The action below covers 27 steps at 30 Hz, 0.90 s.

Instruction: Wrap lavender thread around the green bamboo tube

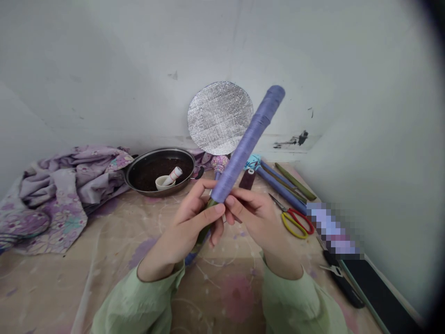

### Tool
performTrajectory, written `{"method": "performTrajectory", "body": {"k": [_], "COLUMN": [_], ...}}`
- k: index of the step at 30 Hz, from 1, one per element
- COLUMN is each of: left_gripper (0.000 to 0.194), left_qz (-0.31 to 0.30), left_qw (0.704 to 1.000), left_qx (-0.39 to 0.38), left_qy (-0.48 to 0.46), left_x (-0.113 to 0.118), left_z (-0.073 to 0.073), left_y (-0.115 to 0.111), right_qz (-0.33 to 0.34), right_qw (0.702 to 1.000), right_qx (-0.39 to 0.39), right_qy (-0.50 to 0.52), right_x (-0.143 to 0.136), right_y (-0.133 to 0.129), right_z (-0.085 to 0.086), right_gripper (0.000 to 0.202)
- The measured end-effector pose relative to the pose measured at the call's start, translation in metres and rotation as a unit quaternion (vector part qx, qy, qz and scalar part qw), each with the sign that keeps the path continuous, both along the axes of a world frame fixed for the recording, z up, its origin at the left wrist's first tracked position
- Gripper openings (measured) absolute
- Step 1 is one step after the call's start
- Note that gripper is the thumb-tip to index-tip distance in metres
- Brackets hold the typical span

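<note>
A thick stick wrapped in purple-blue thread (pixel 248 139) slants up to the right in front of me. Its lower end shows bare green below the wrapping. My left hand (pixel 196 220) is closed around that end, the thumb lying along the edge of the wrapping. From the other side, my right hand (pixel 259 215) pinches the wrapped part with thumb and fingers near the same edge. Its lower fingers are partly hidden behind the stick. Just beyond my right hand stands a dark maroon thread cone (pixel 247 179).
Scissors (pixel 295 221) with red and yellow handles lie at right, near a black box cutter (pixel 344 280) and several green and purple-wrapped sticks (pixel 283 188). A dark pan (pixel 146 190) holds a small cup (pixel 165 183). Bunched floral cloth (pixel 66 185) lies left; a silver disc (pixel 219 118) leans on the wall.
</note>
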<state>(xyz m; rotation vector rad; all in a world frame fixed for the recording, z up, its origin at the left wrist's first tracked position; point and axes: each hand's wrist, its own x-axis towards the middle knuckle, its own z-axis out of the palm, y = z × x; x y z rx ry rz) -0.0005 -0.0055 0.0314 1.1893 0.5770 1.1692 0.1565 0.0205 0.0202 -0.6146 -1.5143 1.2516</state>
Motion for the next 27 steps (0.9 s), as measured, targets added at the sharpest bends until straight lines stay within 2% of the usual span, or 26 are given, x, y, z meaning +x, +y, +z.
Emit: {"method": "performTrajectory", "body": {"k": [4,7,9,13,16,19,21,27], "left_gripper": [0.018,0.023,0.027,0.060,0.073,0.074,0.068,0.049], "left_qz": [-0.031,-0.081,-0.088,-0.108,-0.140,-0.122,-0.077,0.033], "left_qw": [0.999,0.994,0.993,0.991,0.986,0.987,0.991,0.991], "left_qx": [-0.038,-0.051,-0.059,-0.072,-0.068,-0.073,-0.066,-0.056], "left_qy": [-0.016,-0.046,-0.047,-0.018,0.054,0.080,0.090,0.118], "left_x": [0.000,-0.001,-0.003,-0.005,-0.002,0.005,0.008,0.005], "left_z": [-0.002,-0.004,-0.004,-0.003,-0.013,-0.032,-0.047,-0.083], "left_y": [0.002,0.006,0.008,0.010,0.013,0.015,0.013,-0.011], "right_qz": [0.023,-0.004,-0.025,-0.014,-0.014,-0.019,-0.030,-0.090], "right_qw": [0.999,1.000,0.999,0.999,0.997,0.995,0.994,0.987], "right_qx": [-0.041,-0.012,0.014,0.020,0.007,-0.005,-0.012,-0.023], "right_qy": [0.010,-0.012,-0.035,-0.047,-0.070,-0.094,-0.105,-0.128], "right_x": [-0.004,-0.005,-0.006,-0.005,-0.003,0.002,0.006,0.013], "right_y": [-0.001,0.000,0.002,0.000,-0.005,-0.009,-0.011,-0.011], "right_z": [-0.003,-0.006,-0.008,-0.011,-0.015,-0.022,-0.029,-0.063], "right_gripper": [0.029,0.033,0.036,0.045,0.047,0.050,0.051,0.046]}}
